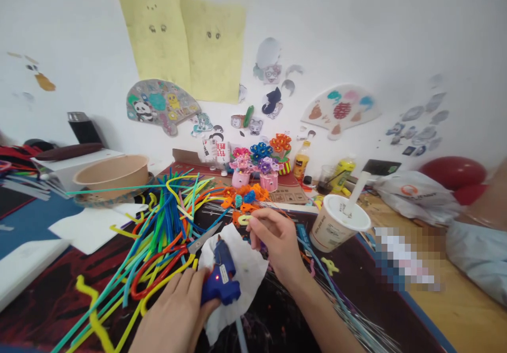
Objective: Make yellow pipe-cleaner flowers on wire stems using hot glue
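Observation:
My left hand [178, 305] is closed around the back of a blue hot glue gun [222, 282]. Its small red light is on, and its nozzle points away from me over a white sheet of paper [251, 260]. My right hand [275, 242] pinches a small pale-yellow pipe cleaner loop [244, 220] between thumb and fingertips, beyond the nozzle. Behind that loop lie orange pipe cleaner flowers [253, 194]. Red-handled scissors [158, 271] rest among loose pipe cleaners just left of the glue gun, blades towards the paper.
A heap of colourful pipe cleaners [166, 221] covers the left side. Potted pipe cleaner flowers [269, 179] stand at the back near a juice bottle [302, 160]. A white lidded cup with a straw [330, 231] is on the right. A round tan container [113, 176] sits back left.

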`<action>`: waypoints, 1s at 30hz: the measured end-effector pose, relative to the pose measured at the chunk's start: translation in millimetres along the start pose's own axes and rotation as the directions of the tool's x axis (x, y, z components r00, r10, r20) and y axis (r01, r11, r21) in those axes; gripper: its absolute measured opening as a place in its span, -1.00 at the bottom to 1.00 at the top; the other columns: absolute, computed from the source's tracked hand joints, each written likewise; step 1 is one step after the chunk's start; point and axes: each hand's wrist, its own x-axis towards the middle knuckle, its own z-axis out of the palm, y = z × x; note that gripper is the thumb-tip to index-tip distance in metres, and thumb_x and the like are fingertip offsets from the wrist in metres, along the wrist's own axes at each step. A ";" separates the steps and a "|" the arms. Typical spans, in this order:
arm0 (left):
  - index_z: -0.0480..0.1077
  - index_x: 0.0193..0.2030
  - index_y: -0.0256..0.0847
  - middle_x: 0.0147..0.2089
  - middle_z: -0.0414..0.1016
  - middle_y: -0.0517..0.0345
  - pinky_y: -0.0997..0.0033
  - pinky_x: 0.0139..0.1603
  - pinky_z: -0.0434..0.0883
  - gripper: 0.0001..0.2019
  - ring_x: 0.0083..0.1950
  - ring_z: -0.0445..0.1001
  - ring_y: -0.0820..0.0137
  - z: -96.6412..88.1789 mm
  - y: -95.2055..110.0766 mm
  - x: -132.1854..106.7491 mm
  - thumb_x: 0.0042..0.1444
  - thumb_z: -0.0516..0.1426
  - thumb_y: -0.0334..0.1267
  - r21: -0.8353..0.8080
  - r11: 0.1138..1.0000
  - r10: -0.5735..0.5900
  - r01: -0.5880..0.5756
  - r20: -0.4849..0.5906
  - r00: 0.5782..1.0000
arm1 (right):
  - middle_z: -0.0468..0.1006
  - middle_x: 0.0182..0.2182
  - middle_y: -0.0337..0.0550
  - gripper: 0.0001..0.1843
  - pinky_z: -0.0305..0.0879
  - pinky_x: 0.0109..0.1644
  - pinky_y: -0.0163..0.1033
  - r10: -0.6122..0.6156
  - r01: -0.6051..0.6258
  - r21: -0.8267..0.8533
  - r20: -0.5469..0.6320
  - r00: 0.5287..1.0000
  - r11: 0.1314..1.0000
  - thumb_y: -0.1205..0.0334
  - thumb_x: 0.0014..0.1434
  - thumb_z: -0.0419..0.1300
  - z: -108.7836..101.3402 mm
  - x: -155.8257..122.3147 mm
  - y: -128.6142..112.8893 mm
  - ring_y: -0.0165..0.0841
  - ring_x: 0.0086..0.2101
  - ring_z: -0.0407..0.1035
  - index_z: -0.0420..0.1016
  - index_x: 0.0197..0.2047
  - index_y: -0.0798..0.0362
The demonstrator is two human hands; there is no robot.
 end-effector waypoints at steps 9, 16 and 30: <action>0.27 0.18 -0.06 0.05 0.59 0.08 0.48 -0.06 0.55 -0.67 0.01 0.62 0.30 -4.9 -14.4 -13.4 0.29 -0.02 -0.23 -0.185 0.973 0.069 -0.137 -0.335 0.940 | 0.51 -0.55 -0.27 -0.72 0.27 -0.54 -0.37 0.013 -0.014 -0.005 -0.072 0.997 1.000 0.03 0.10 0.32 1.1 0.3 -3.3 -0.48 -0.62 0.34 0.46 -0.39 0.07; 0.30 0.13 -0.10 0.02 0.61 0.05 0.48 -0.08 0.56 -0.71 -0.01 0.63 0.29 8.0 -15.2 -17.2 0.29 0.00 -0.26 -0.180 0.974 0.079 -0.138 -0.299 0.951 | 0.60 -0.50 -0.17 -0.78 0.43 -0.28 -0.21 0.122 -0.114 -0.269 0.013 0.992 0.956 0.04 0.26 0.13 -1.1 0.0 13.8 -0.28 -0.42 0.55 0.31 -0.31 0.01; 0.58 -0.11 -0.03 -0.14 0.71 0.15 0.40 -0.18 0.61 -0.71 -0.15 0.68 0.19 -4.5 -16.2 -29.0 0.09 0.13 -0.08 -0.456 0.890 -0.184 0.011 -0.336 0.924 | 0.45 -0.55 -0.16 -0.81 -0.09 -0.47 -0.29 0.285 0.002 -0.905 0.136 0.949 0.425 0.36 0.34 -0.03 -3.4 -10.2 16.0 -0.34 -0.56 0.26 0.36 -0.28 0.06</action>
